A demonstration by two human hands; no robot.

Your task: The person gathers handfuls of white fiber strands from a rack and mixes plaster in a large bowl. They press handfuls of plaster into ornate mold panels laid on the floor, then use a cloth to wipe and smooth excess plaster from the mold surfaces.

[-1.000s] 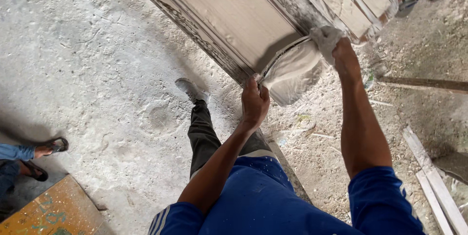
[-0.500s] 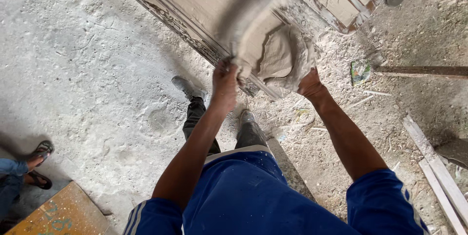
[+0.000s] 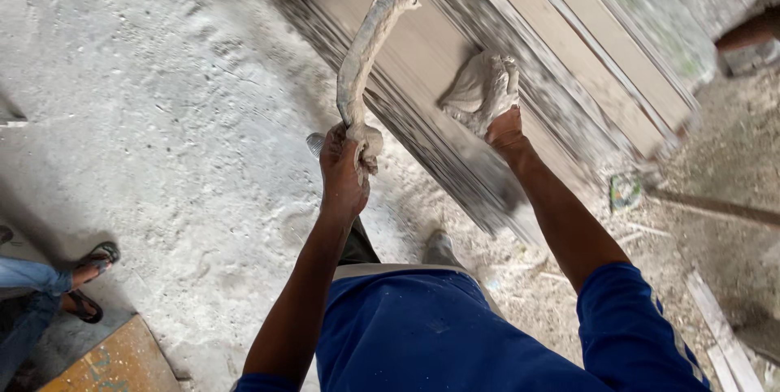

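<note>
The left hand is clenched around the lower end of a long, twisted grey plaster-soaked cloth strip rising upward. The right hand grips a bunched wad of grey wet fibre, pressing it onto the long beige moulded plaster panel lying on the dusty floor.

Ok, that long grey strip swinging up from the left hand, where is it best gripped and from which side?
Best at the bottom end, where the left hand already clamps the bunched part of the grey strip, coming from below. The strip curves upward, limp and blurred, so its free top would likely flop away from a grasp. The right hand presses a crumpled grey wad against the long board, apart from the strip.
</note>
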